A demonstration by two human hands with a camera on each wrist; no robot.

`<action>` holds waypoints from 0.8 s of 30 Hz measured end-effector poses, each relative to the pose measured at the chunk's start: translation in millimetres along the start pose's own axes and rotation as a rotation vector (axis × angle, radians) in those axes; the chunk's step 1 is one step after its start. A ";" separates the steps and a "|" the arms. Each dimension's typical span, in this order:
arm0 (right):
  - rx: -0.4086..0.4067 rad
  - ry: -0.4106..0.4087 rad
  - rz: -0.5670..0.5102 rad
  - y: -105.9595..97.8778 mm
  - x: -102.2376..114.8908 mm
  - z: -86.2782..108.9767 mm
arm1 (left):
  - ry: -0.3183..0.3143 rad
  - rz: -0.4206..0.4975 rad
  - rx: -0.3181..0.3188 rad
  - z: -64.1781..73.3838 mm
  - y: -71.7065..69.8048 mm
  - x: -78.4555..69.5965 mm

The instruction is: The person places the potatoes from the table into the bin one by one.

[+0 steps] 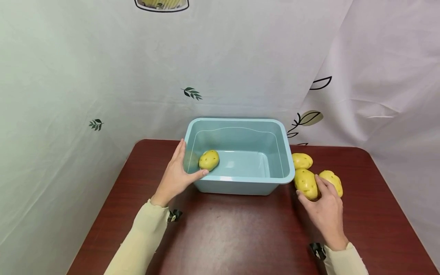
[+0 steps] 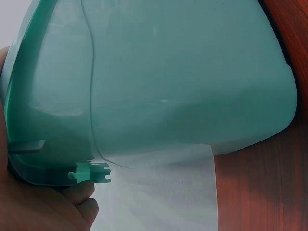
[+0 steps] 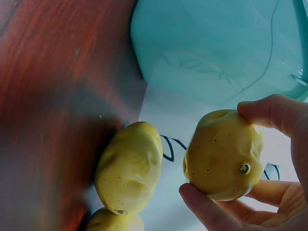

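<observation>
A light blue plastic tub (image 1: 244, 179) stands at the back of the table, with one yellow potato (image 1: 209, 160) inside at its left end. My left hand (image 1: 176, 178) grips the tub's left front corner, thumb over the front rim and fingers along the left side. In the left wrist view, fingertips (image 2: 86, 202) curl below the rim. To the right of the tub, my right hand (image 1: 326, 210) pinches a potato (image 3: 224, 154) between thumb and fingers. Two more potatoes lie on the table close by, one behind (image 1: 302, 160) and one to the right (image 1: 332, 182).
The dark red-brown table (image 1: 227, 233) has rounded back corners. A white cloth (image 1: 240, 57) with printed leaves hangs behind it and along both sides. A dark strap piece (image 1: 174, 215) shows at the left wrist, another (image 1: 317, 251) at the right.
</observation>
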State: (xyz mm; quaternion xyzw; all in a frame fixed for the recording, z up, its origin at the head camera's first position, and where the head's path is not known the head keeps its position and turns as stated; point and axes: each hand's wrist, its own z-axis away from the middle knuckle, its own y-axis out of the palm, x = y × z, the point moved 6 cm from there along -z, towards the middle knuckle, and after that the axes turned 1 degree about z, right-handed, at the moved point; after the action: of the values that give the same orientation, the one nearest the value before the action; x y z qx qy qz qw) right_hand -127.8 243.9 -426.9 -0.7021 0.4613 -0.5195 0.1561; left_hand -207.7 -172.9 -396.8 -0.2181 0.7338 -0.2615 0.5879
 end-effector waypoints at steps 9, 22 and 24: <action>-0.033 -0.002 -0.012 -6.4 1.0 -3.1 | 0.003 -0.009 -0.004 -0.4 -0.3 0.5; -0.081 -0.045 -0.040 -12.3 6.7 -6.6 | 0.015 0.004 -0.003 -0.2 -0.2 -1.4; -0.092 -0.050 -0.048 -13.6 7.5 -7.3 | 0.012 0.005 -0.004 -0.1 -0.1 -1.5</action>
State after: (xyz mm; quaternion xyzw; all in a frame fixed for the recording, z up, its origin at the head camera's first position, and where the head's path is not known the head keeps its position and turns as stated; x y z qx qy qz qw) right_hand -127.3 246.9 -410.0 -0.7323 0.4636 -0.4835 0.1227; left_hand -207.5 -172.0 -395.6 -0.2159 0.7383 -0.2600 0.5837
